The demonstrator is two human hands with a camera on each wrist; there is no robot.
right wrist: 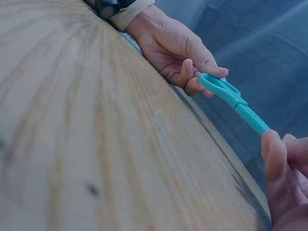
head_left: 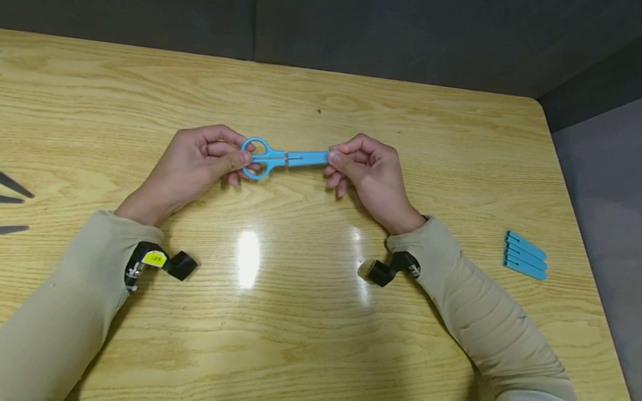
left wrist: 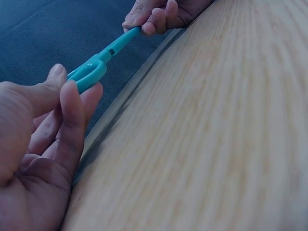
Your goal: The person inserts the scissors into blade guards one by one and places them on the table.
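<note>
Item: small blue scissors (head_left: 271,158) with a blue blade cover (head_left: 308,158), held level above the counter (head_left: 301,312) between our two hands.

Left hand (head_left: 193,161): thumb and fingers pinch the finger loops.

Right hand (head_left: 368,167): fingertips pinch the far end of the cover.

Handling, as we judge it: light, stiff plastic, smooth and somewhat slippery. The loops give the surest hold; the cover is best taken near its tip.

Containers: the cover is the only one, with the blades inside it. Four more blue covers (head_left: 525,263) lie well off to the right of our right hand; their contents cannot be seen.
</note>
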